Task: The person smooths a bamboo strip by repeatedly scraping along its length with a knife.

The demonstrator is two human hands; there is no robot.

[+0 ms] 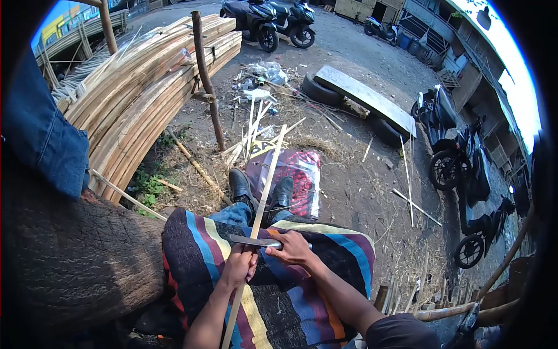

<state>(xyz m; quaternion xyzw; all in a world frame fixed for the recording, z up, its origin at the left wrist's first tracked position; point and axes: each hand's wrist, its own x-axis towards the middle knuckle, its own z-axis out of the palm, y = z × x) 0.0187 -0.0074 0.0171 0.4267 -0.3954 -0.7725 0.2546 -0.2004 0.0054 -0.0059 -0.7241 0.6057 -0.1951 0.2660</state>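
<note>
My left hand point(239, 264) is closed around a long, thin strip of pale wood or bamboo point(269, 176), which runs from my lap out past my shoes. In my right hand point(292, 248) is a knife point(256, 240), gripped by its handle. Its blade lies across the strip just above my left fingers, seemingly touching it. Beneath both hands a striped cloth point(343, 244) covers my lap. My shoes point(282, 191) rest beside a printed plastic sheet point(305, 174) on the ground.
A large stack of long boards point(145, 75) leans by a wooden post point(203, 75) at the left. A thick log point(87, 256) lies beside me. Ahead, a plank bench point(366, 99) sits on tyres. Motorbikes point(447, 163) stand at the right and back. Loose strips point(407, 180) litter the ground.
</note>
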